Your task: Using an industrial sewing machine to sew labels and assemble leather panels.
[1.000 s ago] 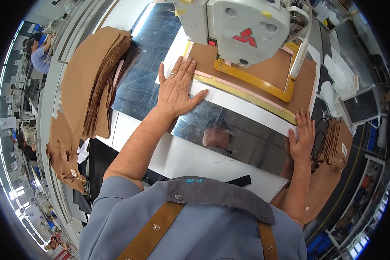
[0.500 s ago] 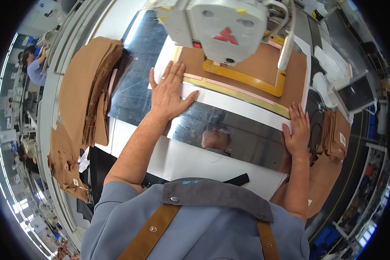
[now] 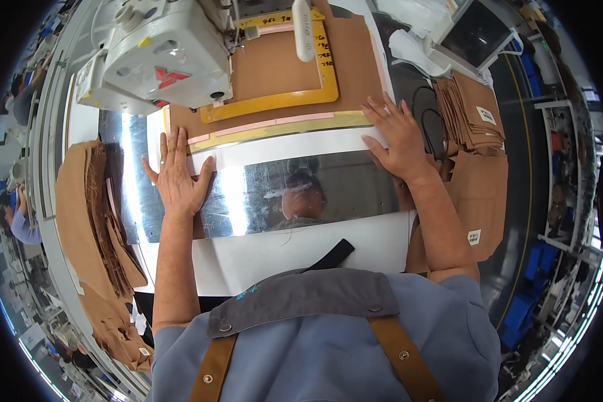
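Observation:
My left hand [image 3: 183, 179] lies flat with its fingers spread, fingertips at the near left corner of a brown fabric panel [image 3: 355, 74]. At that panel's near right corner is my right hand [image 3: 398, 139], fingers apart, thumb over a white strip [image 3: 295, 144]. Neither hand grips anything. Yellow and pink tape strips [image 3: 275, 127] run along the panel's near edge between the hands. On the panel rests a yellow frame [image 3: 275, 104] beneath a white sewing machine head [image 3: 164, 57]. A shiny metal plate [image 3: 248, 194] lies nearer to me.
Stacked brown fabric pieces [image 3: 80, 208] stand at the left, with a second stack [image 3: 465, 114] and more panels [image 3: 479, 201] at the right. A monitor [image 3: 476, 33] stands at the far right. A black strap [image 3: 333, 254] lies close to my body.
My view has turned, so the machine appears farther left. Both hands still lie at the panel's near corners, and the right hand's fingers look more spread.

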{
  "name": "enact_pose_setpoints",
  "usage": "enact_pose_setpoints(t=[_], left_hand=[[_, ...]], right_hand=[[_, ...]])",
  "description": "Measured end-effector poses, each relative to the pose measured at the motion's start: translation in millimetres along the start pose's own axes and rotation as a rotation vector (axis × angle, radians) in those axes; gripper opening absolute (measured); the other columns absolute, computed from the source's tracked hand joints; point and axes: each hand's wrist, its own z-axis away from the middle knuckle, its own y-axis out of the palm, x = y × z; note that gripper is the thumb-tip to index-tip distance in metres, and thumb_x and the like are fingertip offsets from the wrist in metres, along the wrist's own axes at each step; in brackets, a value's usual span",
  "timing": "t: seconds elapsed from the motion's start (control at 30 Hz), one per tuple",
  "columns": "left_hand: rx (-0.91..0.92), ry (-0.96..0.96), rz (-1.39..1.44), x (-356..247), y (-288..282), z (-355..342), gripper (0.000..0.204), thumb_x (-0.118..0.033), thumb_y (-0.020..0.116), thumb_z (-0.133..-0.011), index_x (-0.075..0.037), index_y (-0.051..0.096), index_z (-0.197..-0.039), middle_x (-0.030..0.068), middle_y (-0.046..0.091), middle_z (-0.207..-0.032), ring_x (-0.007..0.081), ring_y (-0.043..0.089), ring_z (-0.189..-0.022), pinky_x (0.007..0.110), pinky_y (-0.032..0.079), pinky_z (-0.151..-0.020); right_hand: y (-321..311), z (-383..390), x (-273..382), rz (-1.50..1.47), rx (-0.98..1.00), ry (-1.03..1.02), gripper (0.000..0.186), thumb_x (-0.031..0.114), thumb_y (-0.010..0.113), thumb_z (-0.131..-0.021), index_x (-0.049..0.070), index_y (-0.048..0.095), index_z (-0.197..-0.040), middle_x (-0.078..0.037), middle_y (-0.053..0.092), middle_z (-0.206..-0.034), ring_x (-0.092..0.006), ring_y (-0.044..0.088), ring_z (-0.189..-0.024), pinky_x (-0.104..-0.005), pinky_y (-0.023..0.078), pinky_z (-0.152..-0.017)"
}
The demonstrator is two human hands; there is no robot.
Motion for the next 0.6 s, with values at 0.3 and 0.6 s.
enact_pose_setpoints(t=[0.3, 0.6], left_hand=[[-0.02, 0.007, 0.109, -7, -10, 4, 0.093, -0.06, 0.057, -0.089, -0.006, 0.033, -0.161, 0.014, 0.038, -0.165, 0.0311, 0.021, -0.159, 0.06, -0.009, -0.124], [-0.074, -0.044, 0.139, -6, -15, 13, 0.087, -0.055, 0.056, -0.089, -0.002, 0.042, -0.156, 0.0138, 0.041, -0.163, 0.0311, 0.028, -0.156, 0.06, -0.006, -0.125]], right_hand=[[-4, 5, -4, -0.049, 0.041, 0.069, 0.075, 0.045, 0.065, -0.093, 0.002, 0.046, -0.152, -0.02, 0.042, -0.161, -0.0389, 0.03, -0.154, -0.0625, 0.019, -0.123], [-3, 10, 7, -0.03, 0.032, 0.076, 0.073, 0.05, 0.055, -0.1, -0.002, 0.047, -0.151, -0.022, 0.044, -0.159, -0.0362, 0.029, -0.155, -0.0609, 0.016, -0.125]])
